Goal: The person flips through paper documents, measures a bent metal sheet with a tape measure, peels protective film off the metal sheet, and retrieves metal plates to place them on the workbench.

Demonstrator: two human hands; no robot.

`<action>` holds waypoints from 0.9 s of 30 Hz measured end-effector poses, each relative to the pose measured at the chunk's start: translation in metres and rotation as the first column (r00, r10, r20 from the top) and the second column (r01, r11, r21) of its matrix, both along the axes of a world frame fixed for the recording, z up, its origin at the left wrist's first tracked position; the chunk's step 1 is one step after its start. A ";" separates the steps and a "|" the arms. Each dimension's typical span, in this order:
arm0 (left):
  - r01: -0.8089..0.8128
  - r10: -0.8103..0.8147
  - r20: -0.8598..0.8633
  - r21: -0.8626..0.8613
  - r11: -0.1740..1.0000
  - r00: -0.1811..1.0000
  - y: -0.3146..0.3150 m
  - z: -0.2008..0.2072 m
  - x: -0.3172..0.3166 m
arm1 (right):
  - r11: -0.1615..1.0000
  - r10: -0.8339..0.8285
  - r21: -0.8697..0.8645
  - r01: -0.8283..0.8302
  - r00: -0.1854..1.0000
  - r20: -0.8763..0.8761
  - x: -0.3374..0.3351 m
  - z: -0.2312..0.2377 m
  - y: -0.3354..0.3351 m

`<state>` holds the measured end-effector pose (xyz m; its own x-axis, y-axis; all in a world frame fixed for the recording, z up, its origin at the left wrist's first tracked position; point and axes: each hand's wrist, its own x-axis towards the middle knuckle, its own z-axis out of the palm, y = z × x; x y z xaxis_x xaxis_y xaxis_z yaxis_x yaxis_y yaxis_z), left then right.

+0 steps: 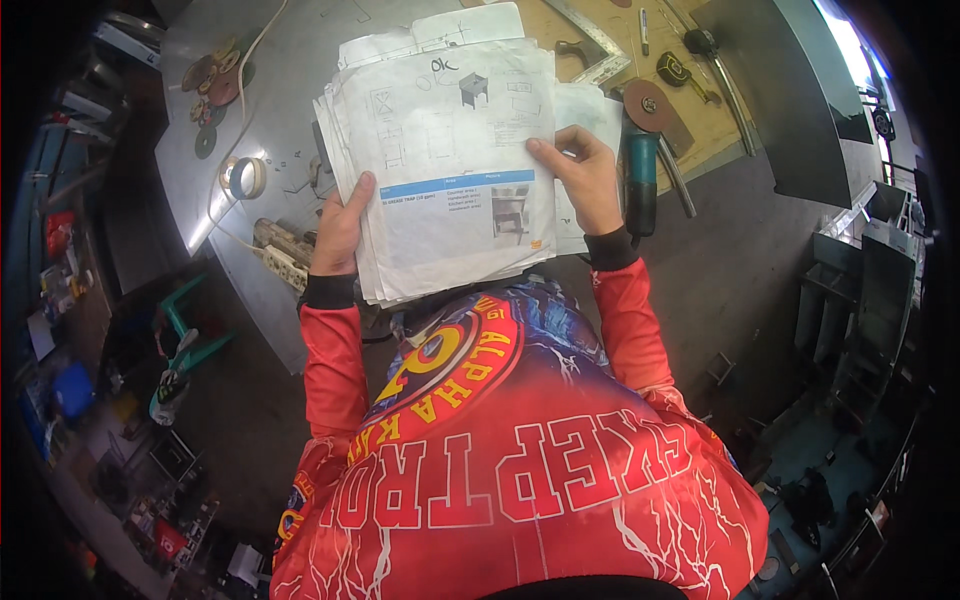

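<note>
While both hands are supporting it above the table's near edge, the stack of drawing sheets is facing the wearer, top pg. uppermost. L. hand is gripping the left edge, thumb in front, other fingers mostly hidden behind; R. hand is pinching the right edge, thumb on the top pg. Progress (judged): the sheets are already up and readable, so reading is apparently under way; the pp. beneath are staying covered, and how many are left to view cannot be told. No tool is being held.

Surroundings: on the table, an angle grinder is lying just beside the R. wrist, its brown disc pointing away. Farther off, a steel square, a tape measure and a marker pen are resting on a wooden board. At left, abrasive discs, a tape roll and a power strip are lying about, w/ a pale cord running across.

Obstructions: the stack is hiding mid-table and partly covering loose sheets; grinder and cord are taking up space on either side.
</note>
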<state>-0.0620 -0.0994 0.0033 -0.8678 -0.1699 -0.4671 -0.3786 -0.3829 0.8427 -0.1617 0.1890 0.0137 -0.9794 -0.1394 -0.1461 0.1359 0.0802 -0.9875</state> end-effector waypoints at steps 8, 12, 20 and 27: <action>0.019 -0.023 0.047 0.066 0.998 0.999 0.012 -0.038 -0.013 | 0.981 -0.011 0.192 0.018 0.999 -0.038 -0.002 -0.027 0.027; 0.121 -0.127 0.115 0.055 0.991 0.985 0.050 -0.081 -0.035 | 0.865 -0.116 0.447 0.229 0.957 -0.266 -0.004 -0.046 0.064; 0.143 -0.240 -0.029 -0.732 0.666 0.970 0.104 -0.115 -0.053 | 0.927 -0.289 0.202 0.316 0.945 -0.154 0.004 -0.043 0.129; 0.003 -0.333 -0.165 -0.893 0.450 0.928 0.092 -0.104 -0.043 | 0.914 -0.405 0.008 0.405 0.914 0.002 0.021 -0.048 0.140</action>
<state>-0.1046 -0.0075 -0.1005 -0.9798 -0.1740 0.0989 -0.0394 0.6521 0.7571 -0.1412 0.3285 -0.0340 -0.9513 0.2698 -0.1489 0.1616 0.0253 -0.9865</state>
